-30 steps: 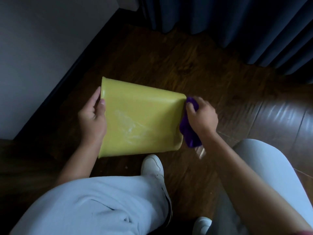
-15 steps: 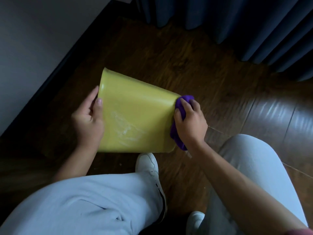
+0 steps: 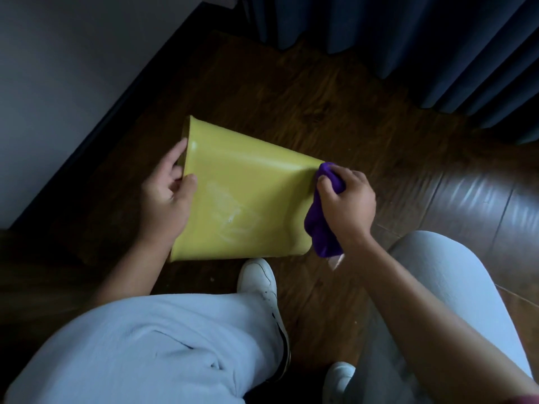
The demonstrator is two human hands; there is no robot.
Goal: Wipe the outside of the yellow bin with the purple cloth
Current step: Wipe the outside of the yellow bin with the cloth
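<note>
The yellow bin (image 3: 245,199) lies on its side on the wooden floor, its open rim to the left and its base to the right. A pale smear marks its upper side. My left hand (image 3: 166,196) grips the rim, thumb on the outside and fingers going inside. My right hand (image 3: 345,202) holds the bunched purple cloth (image 3: 322,228) against the bin's base edge at the right. Part of the cloth hangs below my fist.
A white wall with a dark skirting (image 3: 96,118) runs along the left. Dark blue curtains (image 3: 408,39) hang at the back. My knees in light trousers and white shoes (image 3: 259,281) sit just in front of the bin.
My right hand with the cloth has shifted slightly along the bin's base edge. The bin has tilted a little in my left hand's grip.
</note>
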